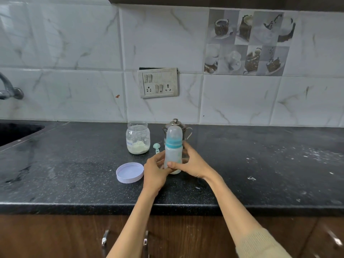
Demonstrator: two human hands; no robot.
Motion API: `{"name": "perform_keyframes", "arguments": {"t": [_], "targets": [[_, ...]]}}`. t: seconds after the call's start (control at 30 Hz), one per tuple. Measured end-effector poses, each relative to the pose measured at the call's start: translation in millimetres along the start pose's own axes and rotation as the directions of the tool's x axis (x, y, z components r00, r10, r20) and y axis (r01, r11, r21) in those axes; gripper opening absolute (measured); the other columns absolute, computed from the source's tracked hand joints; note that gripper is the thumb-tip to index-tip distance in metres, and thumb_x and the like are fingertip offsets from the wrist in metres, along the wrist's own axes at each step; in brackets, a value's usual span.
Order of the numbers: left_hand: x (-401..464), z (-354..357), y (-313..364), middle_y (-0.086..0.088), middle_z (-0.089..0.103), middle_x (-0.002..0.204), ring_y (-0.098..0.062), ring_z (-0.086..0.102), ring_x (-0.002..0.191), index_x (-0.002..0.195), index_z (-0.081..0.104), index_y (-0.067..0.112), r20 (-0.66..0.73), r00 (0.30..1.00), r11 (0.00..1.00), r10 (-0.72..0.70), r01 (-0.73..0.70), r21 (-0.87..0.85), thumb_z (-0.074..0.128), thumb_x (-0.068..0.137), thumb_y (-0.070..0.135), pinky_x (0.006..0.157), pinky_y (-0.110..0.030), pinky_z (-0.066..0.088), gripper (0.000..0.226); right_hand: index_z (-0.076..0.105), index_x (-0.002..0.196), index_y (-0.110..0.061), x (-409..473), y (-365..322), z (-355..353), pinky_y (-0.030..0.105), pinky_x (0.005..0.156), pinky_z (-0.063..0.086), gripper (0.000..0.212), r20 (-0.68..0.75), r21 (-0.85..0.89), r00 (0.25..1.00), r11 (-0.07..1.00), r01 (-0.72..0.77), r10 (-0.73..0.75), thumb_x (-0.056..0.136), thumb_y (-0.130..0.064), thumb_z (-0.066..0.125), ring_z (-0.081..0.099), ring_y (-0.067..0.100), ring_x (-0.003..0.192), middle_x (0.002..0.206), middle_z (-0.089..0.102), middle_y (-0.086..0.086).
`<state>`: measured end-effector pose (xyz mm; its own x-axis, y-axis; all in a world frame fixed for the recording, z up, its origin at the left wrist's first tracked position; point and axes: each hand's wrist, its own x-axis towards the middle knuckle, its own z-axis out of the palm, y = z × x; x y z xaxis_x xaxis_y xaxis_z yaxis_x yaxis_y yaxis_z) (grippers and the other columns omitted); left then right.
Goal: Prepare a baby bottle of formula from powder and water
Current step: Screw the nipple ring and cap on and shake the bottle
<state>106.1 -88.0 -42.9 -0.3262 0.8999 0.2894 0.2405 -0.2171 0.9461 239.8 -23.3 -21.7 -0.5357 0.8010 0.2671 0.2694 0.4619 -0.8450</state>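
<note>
Both hands, left hand (155,169) & right hand (191,162), grasp capped bottle (174,146) upright on counter (74,164) (open jar (138,137) w/ powder nearby).

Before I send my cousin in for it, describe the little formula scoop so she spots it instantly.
On the black stone counter, look between the open glass powder jar and the teal-collared baby bottle. The pale mint plastic scoop lies flat there, smallest thing around.
</note>
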Motion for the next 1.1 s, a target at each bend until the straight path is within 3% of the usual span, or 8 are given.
{"name": "perform_keyframes", "arguments": {"t": [0.23,0.37,0.5,0.67,0.8,0.9,1.03,1.1], "targets": [[6.6,-5.2,-3.6,-0.007,0.051,0.137,-0.018,0.046,0.128,0.136,0.043,0.004,0.005,0.997,0.994,-0.083,0.083,-0.076,0.060,0.081,-0.009,0.110,-0.033,0.034,0.059,0.055,0.123,-0.016,15.0,-14.3,-14.6,0.024,0.088,0.050,0.058,-0.080,-0.065,0.997,0.998,-0.006,0.000,0.071,-0.022,0.081,0.059,0.008,0.103,0.115,0.064,-0.005],[3.2,-2.0,-5.4,-0.007,0.050,0.137,-0.022,0.046,0.128,0.136,0.042,0.003,-0.114,0.989,0.993,-0.097,0.088,-0.078,0.031,0.074,-0.024,0.096,-0.024,0.035,0.069,0.053,0.116,-0.019,17.4,-33.5,-29.6,0.039,0.077,0.059,0.047,-0.222,0.217,0.975,0.975,0.037,0.013,0.075,-0.017,0.077,0.062,0.020,0.106,0.104,0.060,-0.008],[3.8,0.7,-7.6,-0.006,0.053,0.134,-0.021,0.050,0.125,0.135,0.043,0.004,-0.154,0.985,0.996,-0.080,0.072,-0.057,0.030,0.071,-0.025,0.092,-0.023,0.035,0.071,0.051,0.124,-0.018,9.3,-48.1,-46.8,0.032,0.065,0.060,0.058,0.075,-0.056,0.995,0.997,-0.057,0.061,0.073,-0.018,0.079,0.061,0.010,0.100,0.109,0.059,-0.009],[2.8,-0.3,-4.9,-0.006,0.055,0.132,-0.019,0.054,0.119,0.134,0.045,0.004,-0.155,0.984,0.994,-0.091,0.081,-0.072,0.029,0.073,-0.024,0.076,-0.016,0.039,0.069,0.051,0.125,-0.015,10.5,-49.1,-49.5,0.040,0.070,0.060,0.061,-0.115,0.088,0.993,0.996,0.003,0.007,0.071,-0.020,0.081,0.061,0.016,0.108,0.113,0.058,-0.007],[0.8,-0.3,-2.9,-0.008,0.057,0.130,-0.019,0.056,0.117,0.134,0.045,0.003,-0.158,0.984,0.996,-0.078,0.072,-0.047,0.031,0.076,-0.023,0.087,-0.021,0.040,0.065,0.052,0.126,-0.020,7.8,-41.3,-46.2,0.042,0.075,0.060,0.065,0.018,-0.143,1.000,0.990,-0.006,0.008,0.069,-0.026,0.082,0.058,0.011,0.109,0.114,0.059,-0.011],[1.7,0.2,-2.9,-0.008,0.058,0.129,-0.017,0.057,0.113,0.133,0.046,0.004,-0.160,0.984,0.997,-0.076,0.070,-0.042,0.031,0.080,-0.020,0.086,-0.021,0.041,0.060,0.052,0.121,-0.024,9.4,-33.0,-42.5,0.048,0.086,0.055,0.067,-0.196,0.014,0.980,1.000,0.021,-0.018,0.063,-0.040,0.082,0.059,0.015,0.111,0.109,0.059,-0.016],[0.9,0.0,-3.1,-0.007,0.057,0.129,-0.016,0.057,0.112,0.133,0.046,0.004,-0.160,0.984,0.997,-0.080,0.075,-0.034,0.032,0.080,-0.020,0.086,-0.020,0.042,0.060,0.052,0.126,-0.018,6.9,-36.5,-38.6,0.034,0.085,0.055,0.064,-0.047,-0.132,0.999,0.991,0.004,-0.010,0.071,-0.028,0.081,0.058,0.009,0.107,0.110,0.059,-0.012],[1.5,-0.4,-4.2,-0.007,0.058,0.128,-0.014,0.057,0.109,0.133,0.047,0.004,-0.157,0.985,0.997,-0.073,0.069,-0.031,0.031,0.080,-0.019,0.081,-0.017,0.042,0.060,0.051,0.127,-0.015,8.2,-35.4,-41.6,0.040,0.082,0.058,0.063,-0.127,-0.025,0.992,1.000,0.008,-0.012,0.072,-0.025,0.080,0.060,0.016,0.111,0.116,0.059,-0.006]]}}
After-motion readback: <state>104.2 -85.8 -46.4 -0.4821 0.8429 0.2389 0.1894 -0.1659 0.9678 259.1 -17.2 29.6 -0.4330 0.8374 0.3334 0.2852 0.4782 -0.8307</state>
